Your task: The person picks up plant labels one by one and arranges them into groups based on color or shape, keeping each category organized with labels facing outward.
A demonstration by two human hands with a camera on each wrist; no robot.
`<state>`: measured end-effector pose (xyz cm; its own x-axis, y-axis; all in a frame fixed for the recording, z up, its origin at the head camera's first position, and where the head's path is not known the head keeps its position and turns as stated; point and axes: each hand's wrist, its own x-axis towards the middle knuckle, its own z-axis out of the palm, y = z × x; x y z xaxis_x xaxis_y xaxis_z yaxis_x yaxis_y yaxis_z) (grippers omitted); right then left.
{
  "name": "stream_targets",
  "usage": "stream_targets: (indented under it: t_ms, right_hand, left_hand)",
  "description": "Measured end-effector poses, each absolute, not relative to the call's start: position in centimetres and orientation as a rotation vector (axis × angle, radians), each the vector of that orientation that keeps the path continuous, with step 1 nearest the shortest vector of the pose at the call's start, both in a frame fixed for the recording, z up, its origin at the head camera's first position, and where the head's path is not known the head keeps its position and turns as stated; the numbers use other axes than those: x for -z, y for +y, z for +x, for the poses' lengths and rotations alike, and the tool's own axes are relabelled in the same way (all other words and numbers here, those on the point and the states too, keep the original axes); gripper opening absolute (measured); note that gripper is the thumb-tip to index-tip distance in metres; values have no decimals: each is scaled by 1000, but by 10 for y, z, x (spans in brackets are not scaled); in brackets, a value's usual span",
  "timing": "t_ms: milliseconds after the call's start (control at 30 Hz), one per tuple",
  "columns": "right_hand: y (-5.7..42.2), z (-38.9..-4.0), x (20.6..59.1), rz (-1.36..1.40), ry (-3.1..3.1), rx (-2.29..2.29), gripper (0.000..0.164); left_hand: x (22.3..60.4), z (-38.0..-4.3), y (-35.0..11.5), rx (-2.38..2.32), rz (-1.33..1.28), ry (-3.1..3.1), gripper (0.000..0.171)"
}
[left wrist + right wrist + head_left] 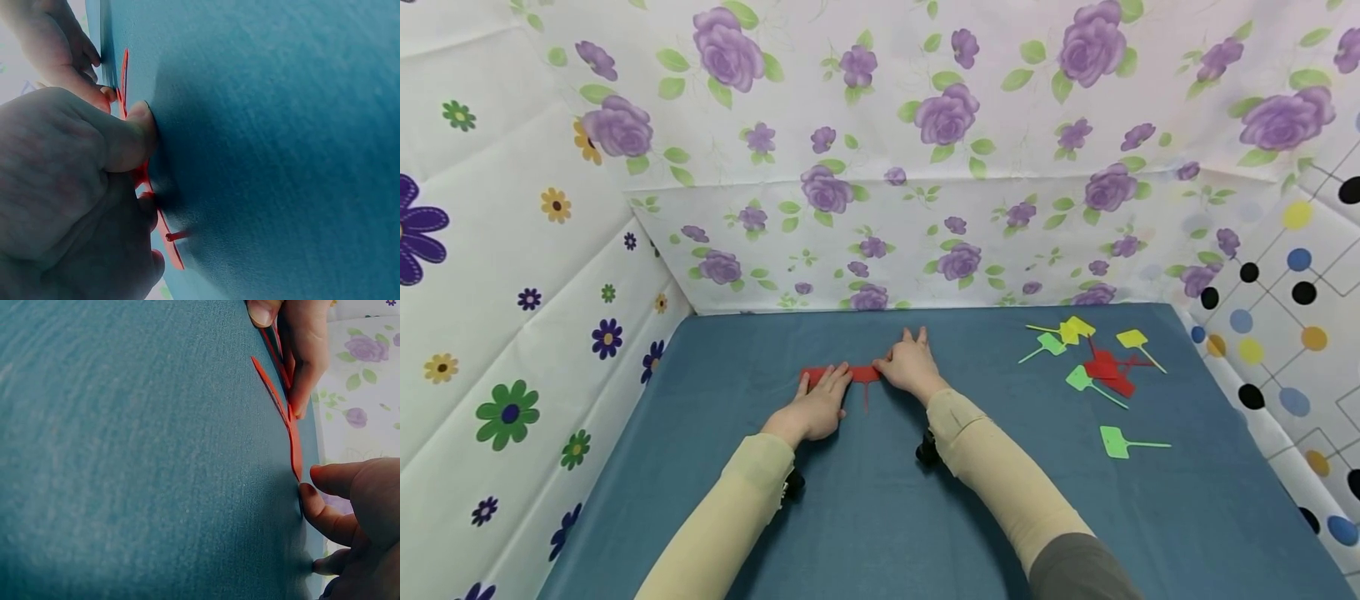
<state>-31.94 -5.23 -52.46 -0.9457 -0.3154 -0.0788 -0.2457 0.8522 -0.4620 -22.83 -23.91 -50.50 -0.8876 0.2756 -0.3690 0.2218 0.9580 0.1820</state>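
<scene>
Two or more flat red plastic tags lie end to end in a row at the back middle of the table; the right-hand tag [865, 374] has a thin stem pointing toward me. My left hand [814, 410] rests on the row with its fingers extended, hiding part of the left-hand red tag [811, 375]. In the left wrist view, its thumb [142, 128] presses beside the red strip. At the row's right end is my right hand [913, 367], whose fingertips touch the tag's edge; thumb and forefinger stand apart in the right wrist view.
On the right side of the blue-covered table [1000, 500] lie several loose tags: a red pile [1108, 371], yellow tags [1078, 327], and green tags, one green tag [1116, 442] lying nearer me. Patterned cloth walls [880, 167] enclose the back and sides.
</scene>
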Motion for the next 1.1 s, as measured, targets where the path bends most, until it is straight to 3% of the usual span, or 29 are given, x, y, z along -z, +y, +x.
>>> stream_targets:
  t_ms: [767,1100]
  right_hand:
    - [-35,-311,529,-485,2834,821,27]
    - [-20,-303,531,-504,2667,1228,22]
  left_hand:
    - [503,-228,-233,-231,364,2698,67]
    - [506,-230,-241,-295,377,2705,67]
